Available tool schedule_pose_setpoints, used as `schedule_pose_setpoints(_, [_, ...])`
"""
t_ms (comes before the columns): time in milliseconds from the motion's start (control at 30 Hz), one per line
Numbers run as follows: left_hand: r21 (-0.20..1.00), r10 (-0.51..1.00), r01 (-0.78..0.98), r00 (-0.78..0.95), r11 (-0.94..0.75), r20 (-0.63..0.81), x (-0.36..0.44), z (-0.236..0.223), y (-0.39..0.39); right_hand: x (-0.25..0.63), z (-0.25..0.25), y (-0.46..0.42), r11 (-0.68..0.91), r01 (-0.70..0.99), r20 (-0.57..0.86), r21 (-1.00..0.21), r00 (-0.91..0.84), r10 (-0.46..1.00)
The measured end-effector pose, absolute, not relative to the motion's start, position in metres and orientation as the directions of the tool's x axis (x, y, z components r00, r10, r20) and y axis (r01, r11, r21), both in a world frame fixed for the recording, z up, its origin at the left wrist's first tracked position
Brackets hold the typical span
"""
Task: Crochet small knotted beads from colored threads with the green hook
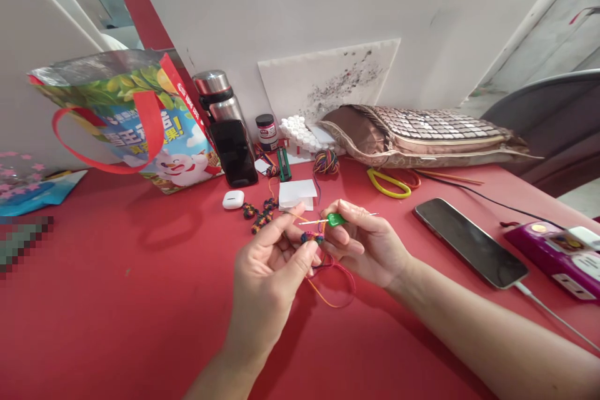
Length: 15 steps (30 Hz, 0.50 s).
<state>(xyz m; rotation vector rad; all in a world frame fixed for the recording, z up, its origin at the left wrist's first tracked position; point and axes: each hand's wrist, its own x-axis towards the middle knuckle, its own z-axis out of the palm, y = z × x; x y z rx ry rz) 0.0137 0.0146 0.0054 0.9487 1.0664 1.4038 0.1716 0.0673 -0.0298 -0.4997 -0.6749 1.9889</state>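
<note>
Pinched in my left hand [276, 256] is a small crocheted piece [312, 237] in dark blue, pink and orange. My right hand [368, 234] grips a crochet hook [335, 219] by its green handle, the thin metal shaft pointing left above the crocheted piece. Orange and dark strands of yarn [344, 287] loop below the two hands. One orange strand runs over my left fingers. Just beyond them lie several multicoloured crocheted bits [262, 215] and a folded white paper [298, 192]. Farther back rests a multicoloured yarn ball [326, 162].
At the left stand a colourful bag [135, 119], a steel thermos [218, 94] and a dark phone [233, 153]. A white earbud case [233, 200] lies nearby. On the right are a charging phone [471, 242], a purple power strip [557, 256] and yellow-handled scissors [388, 184].
</note>
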Motion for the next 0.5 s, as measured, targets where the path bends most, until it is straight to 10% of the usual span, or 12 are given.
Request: schedule_pose_setpoints(500, [0.927, 0.991, -0.369, -0.087, 0.065, -0.105, 0.0141, 0.008, 0.0158, 0.1716, -0.0198, 0.0612, -0.298, -0.664, -0.037, -0.686, -0.377, 0.925])
